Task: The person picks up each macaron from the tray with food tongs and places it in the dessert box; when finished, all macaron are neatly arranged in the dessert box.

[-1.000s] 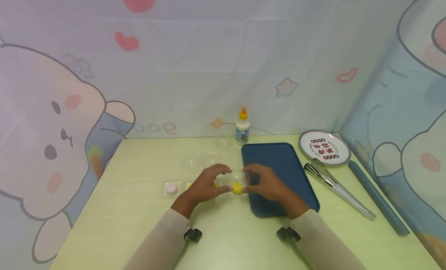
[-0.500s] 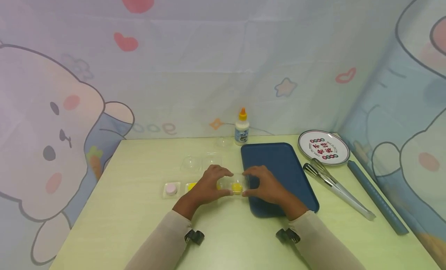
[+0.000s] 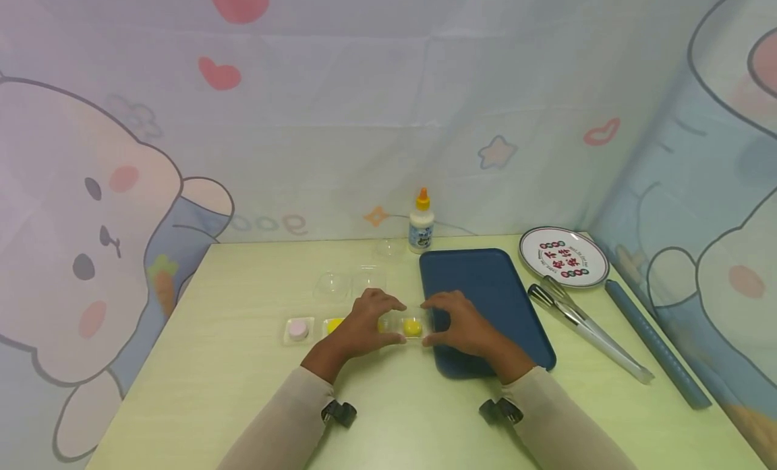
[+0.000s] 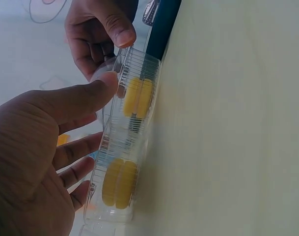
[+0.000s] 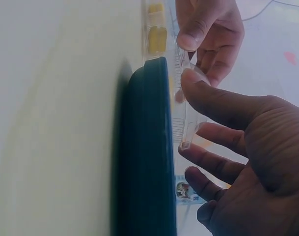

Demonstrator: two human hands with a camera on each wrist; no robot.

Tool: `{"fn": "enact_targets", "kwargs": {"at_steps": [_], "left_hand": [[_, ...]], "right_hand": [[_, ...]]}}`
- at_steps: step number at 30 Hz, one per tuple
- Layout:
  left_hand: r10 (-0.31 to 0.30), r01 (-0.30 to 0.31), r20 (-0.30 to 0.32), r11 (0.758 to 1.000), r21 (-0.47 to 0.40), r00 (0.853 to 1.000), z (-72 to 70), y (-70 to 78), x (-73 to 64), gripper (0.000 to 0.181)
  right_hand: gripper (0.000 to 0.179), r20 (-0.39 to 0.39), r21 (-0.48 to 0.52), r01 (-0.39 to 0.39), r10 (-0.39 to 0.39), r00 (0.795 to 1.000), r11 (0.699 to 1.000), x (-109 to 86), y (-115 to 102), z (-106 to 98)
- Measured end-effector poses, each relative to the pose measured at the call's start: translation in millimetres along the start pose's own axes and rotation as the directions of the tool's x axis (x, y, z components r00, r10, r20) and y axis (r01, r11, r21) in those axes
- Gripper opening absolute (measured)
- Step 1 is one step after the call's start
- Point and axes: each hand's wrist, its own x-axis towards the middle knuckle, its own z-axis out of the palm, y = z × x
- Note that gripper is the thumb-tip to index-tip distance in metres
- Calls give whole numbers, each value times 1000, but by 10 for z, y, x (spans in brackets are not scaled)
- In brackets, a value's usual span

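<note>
In the head view my left hand (image 3: 364,325) and right hand (image 3: 459,325) face each other across a small clear plastic box. Inside it sits a round yellow sweet (image 3: 412,328), possibly a macaron. Both hands pinch a clear domed lid (image 5: 189,125) from opposite sides, thumbs at its near edge and fingers at the far one. The lid lies right at the rim of the box's ridged base (image 4: 145,61) in the left wrist view. Beside it is another clear box with a yellow sweet (image 4: 120,183), partly behind my left hand in the head view.
A pink sweet (image 3: 298,330) in a clear base lies to the left. Clear lids (image 3: 332,286) rest behind. A blue tray (image 3: 485,281) is close by my right hand. Farther off are a glue bottle (image 3: 421,227), a printed plate (image 3: 564,257), metal tongs (image 3: 597,335) and a blue-grey bar (image 3: 658,345).
Both hands have lowered the clear lid from above the yellow sweet down to the box's rim. The other things have stayed in place.
</note>
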Motion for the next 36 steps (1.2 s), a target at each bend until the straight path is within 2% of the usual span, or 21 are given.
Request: {"fn": "enact_targets", "kwargs": {"at_steps": [7,13,17,27,36], "left_hand": [[1,-1,-4,1000,19,1000,9,-5,0,54],[-25,26,-12,999,23,1000,19,-3,-9,54],[-47,48,-18,998,43,999,23,15,-7,54],[-69,72,-37,994,80,997,37,31,-4,53],[-82,82,-10,989,119,997,-22,52,-17,58]], "right_hand": [[65,12,-16,-2,2,1000,1000,1,16,19],[64,20,-5,-13,13,1000,1000,5,35,40],[64,9,-24,9,-9,1000,1000,2,44,54],[64,6,-35,14,-14,1000,999,3,16,56],[69,36,-4,-7,7,999,1000,-6,12,29]]}}
